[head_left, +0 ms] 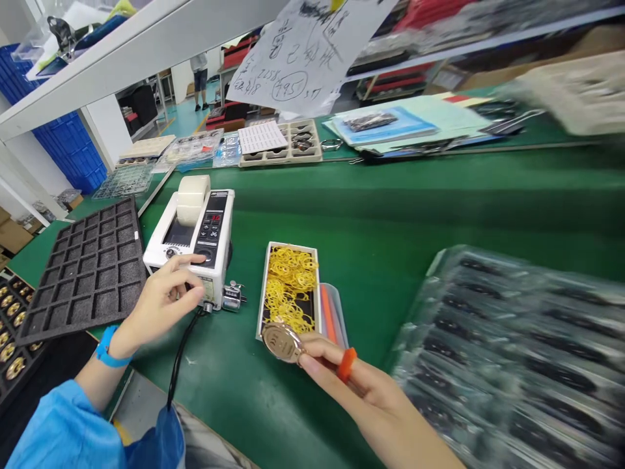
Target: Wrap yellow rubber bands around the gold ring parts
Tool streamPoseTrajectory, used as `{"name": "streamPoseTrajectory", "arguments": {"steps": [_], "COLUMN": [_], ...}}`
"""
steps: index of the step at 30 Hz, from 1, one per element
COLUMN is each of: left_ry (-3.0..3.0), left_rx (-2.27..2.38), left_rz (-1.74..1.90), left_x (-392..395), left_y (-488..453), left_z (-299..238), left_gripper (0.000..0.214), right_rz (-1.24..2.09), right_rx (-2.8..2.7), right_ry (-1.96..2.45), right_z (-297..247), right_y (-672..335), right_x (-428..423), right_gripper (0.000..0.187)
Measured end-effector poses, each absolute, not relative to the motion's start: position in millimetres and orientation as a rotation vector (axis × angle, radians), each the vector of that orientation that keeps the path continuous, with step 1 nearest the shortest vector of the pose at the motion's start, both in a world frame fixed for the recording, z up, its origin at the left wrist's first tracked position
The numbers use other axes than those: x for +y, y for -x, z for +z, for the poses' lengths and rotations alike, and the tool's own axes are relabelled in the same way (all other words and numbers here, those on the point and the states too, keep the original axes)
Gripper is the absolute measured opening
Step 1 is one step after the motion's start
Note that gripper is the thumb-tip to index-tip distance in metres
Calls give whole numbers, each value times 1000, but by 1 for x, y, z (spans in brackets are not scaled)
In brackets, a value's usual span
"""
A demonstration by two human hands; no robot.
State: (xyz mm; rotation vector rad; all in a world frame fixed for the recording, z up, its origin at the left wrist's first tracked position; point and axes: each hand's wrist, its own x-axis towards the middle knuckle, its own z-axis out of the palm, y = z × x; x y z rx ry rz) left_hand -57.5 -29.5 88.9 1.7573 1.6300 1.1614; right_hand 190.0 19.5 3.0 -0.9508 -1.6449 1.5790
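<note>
My left hand (170, 290) is at the front of a white tape dispenser (223, 241). Its index finger is stretched out to a dark round button on the panel, and the other fingers are loosely curled with nothing in them. Between the thumb and fingers of my right hand (336, 371) is a rose-gold watch case (282, 342), its engraved back facing up. An orange band circles one finger of that hand. Just beyond the watch case stands a white box (266, 286) of tangled yellow rings (291, 270). A roll of pale tape (192, 198) sits in the dispenser.
A black compartment tray (92, 260) lies left of the dispenser, above a tray of gold round parts (12, 326). Clear plastic trays (517, 352) with dark pieces cover the right side. A small metal counter (232, 297) and a black cable (180, 358) are by the dispenser.
</note>
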Motion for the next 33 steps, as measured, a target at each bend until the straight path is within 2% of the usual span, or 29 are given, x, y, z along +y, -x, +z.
{"name": "streamPoseTrajectory", "arguments": {"steps": [3, 6, 13, 33], "left_ry": [-1781, -1630, -1339, -1359], "left_rx": [1668, 1460, 1053, 1142], "left_rz": [1075, 1053, 613, 616], "left_x": [-22, -16, -8, -7], "left_y": [54, 40, 6, 5], "left_z": [103, 105, 75, 58], "left_gripper": [22, 25, 28, 28], "right_rz": [1703, 1852, 2051, 2007], "right_rx": [-1574, -1499, -1310, -1378], "right_ry": [954, 925, 833, 850], "right_z": [7, 11, 13, 12], "right_y": [-194, -196, -194, -194], "right_x": [20, 19, 18, 18], "right_gripper": [41, 39, 36, 42]}}
